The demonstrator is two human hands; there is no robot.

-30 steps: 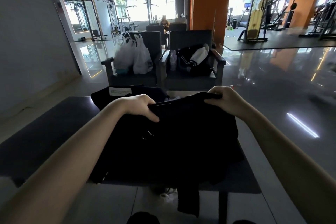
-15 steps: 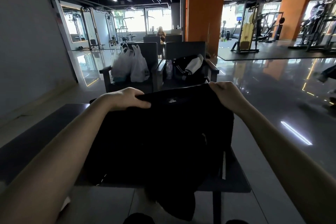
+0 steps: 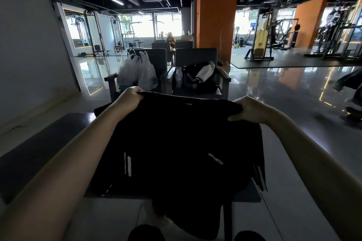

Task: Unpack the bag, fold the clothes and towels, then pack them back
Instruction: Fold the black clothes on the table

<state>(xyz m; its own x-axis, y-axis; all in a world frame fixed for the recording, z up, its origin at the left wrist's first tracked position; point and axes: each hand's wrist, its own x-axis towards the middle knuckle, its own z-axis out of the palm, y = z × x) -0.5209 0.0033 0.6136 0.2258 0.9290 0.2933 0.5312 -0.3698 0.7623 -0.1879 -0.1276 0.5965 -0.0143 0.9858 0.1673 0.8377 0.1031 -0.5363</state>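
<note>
1. Two hands on one item: the left hand [image 3: 130, 97] and right hand [image 3: 252, 109] each have their fingers curled tight over the top edge of a black garment [image 3: 176, 143]. Neither hand is open or holds anything else.
2. The garment is centre frame, lifted above the dark table [image 3: 29, 158], with its top edge pulled near-taut between the two fists. White stripes show at lower left and lower right. It looks like sportswear, exact type unclear.
3. My read on the wide grip: spreading the edge lets the cloth hang flat and shows its shape before a fold.
4. The lower part drapes past the table's near edge toward the floor. It likely needs laying flat on the table before it can be folded.
5. A dark shape [image 3: 100, 109] on the table just behind the left wrist may be the bag. It's too dark to tell.
6. Upper centre of frame, two armchairs [image 3: 195, 55]: white plastic bags [image 3: 137, 73] on the left one, a striped dark jacket [image 3: 199, 79] with a water bottle [image 3: 178, 76] beside it on the right. Probably parked out of the way.
7. Judged status: fold phase, this piece not yet folded or packed.
</note>
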